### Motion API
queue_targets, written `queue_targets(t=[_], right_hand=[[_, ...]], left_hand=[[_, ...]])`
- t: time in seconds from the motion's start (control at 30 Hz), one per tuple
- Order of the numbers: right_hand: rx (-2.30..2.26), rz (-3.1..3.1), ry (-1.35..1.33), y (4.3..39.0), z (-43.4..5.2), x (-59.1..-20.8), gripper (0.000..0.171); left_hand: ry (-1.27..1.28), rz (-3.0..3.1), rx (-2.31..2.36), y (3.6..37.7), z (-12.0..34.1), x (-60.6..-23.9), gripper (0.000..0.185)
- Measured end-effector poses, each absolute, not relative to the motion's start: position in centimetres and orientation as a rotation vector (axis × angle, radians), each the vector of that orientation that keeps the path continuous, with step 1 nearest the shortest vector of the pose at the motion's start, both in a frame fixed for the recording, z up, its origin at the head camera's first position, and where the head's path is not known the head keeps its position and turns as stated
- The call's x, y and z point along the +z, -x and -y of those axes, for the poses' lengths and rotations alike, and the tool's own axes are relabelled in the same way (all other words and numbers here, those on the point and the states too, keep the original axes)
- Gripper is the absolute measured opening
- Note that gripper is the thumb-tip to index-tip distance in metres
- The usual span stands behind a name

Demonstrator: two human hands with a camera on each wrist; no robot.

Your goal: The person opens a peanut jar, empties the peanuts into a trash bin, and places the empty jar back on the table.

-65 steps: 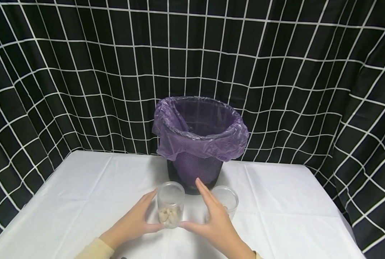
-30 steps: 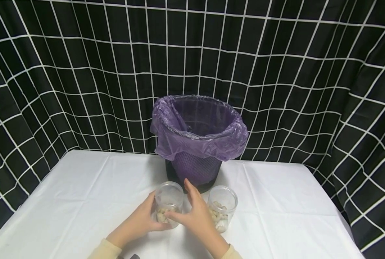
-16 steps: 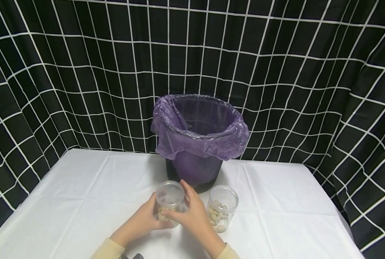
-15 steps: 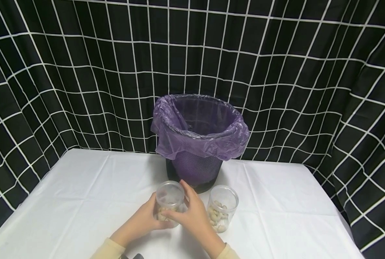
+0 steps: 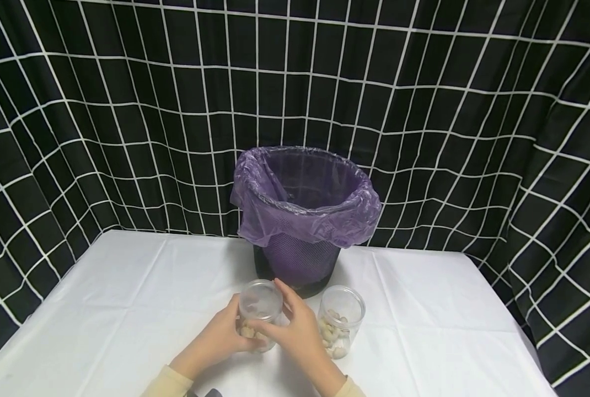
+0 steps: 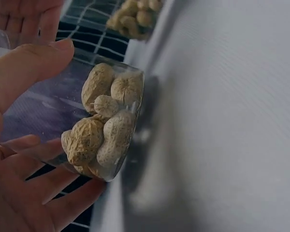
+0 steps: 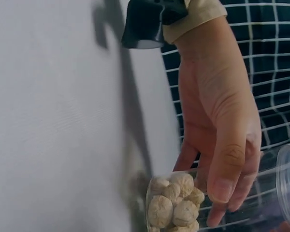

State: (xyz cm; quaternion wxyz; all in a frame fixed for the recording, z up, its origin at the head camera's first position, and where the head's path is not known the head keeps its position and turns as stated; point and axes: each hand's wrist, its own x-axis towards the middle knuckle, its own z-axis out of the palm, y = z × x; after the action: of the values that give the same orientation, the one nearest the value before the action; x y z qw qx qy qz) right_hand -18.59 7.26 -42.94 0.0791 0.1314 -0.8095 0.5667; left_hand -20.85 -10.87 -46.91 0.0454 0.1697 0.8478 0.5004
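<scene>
In the head view, a clear plastic jar (image 5: 260, 302) of unshelled peanuts (image 6: 117, 137) stands upright in front of a bin. My left hand (image 5: 218, 337) grips its left side low down, thumb across the front. From the right, my right hand (image 5: 299, 333) holds the upper part near the rim, thumb in front and fingers behind. The left wrist view shows the jar's base close to the tablecloth; whether it touches is unclear. The right wrist view shows my left hand (image 7: 227, 106) round the jar, with only bits of my right fingers at the edge.
A second clear jar (image 5: 342, 306), partly filled with similar pale nuts, stands just right of my right hand. Behind both jars is a black mesh bin (image 5: 300, 259) with a purple liner (image 5: 315, 226). A white cloth (image 5: 434, 309) covers the table; a grid-patterned curtain (image 5: 176, 110) surrounds it.
My two hands, earlier spread on either side of the jar, have come together round it. The right hand moved left, uncovering the second jar. In the last half second little has moved.
</scene>
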Motion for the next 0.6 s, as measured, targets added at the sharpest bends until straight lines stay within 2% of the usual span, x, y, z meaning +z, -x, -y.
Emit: queue_targets(t=[0.4,0.6], right_hand=[[1.717,2.299,-0.324,17.3,-8.8,-39.4,0.078],[1.733,2.264,-0.335,16.8,-10.3,-37.9,0.077]], left_hand=[[-0.751,-2.613,1.6,20.7,9.8,-43.7,0.089],[-0.907,-2.678,1.589,20.4,8.8,-42.2,0.082]])
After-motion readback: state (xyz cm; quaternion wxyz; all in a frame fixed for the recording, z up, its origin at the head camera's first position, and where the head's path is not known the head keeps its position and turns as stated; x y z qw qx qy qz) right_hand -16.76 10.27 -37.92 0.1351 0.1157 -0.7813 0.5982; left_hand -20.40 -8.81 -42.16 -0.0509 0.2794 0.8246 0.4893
